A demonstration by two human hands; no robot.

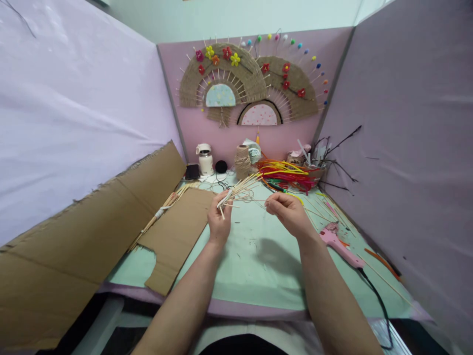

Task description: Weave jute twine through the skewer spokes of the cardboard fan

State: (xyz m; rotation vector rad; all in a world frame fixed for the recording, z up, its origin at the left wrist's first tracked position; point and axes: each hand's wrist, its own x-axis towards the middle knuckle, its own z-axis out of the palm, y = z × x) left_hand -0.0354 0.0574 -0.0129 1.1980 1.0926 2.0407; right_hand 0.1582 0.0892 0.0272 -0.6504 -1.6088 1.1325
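My left hand (219, 217) is closed around a small bundle of thin wooden sticks (244, 183), which fan out up and to the right. A whitish wrap or strip shows at the bundle's near end, partly hidden by my fingers. Loops of thin twine (247, 196) hang beside the sticks. To the right, my right hand (283, 209) pinches the strand of twine between thumb and fingertips, and the strand runs across to the bundle. Both hands are above the pale green tabletop (251, 266).
Cardboard sheets (181, 222) lie on the left, with more sticks (158, 212) beside them. A pink glue gun (342, 246) with a black cord rests at right. Behind stand a twine cone (243, 160), a white bottle (205, 160), and red and yellow pipe cleaners (288, 172). Woven fans (225, 74) hang on the back panel.
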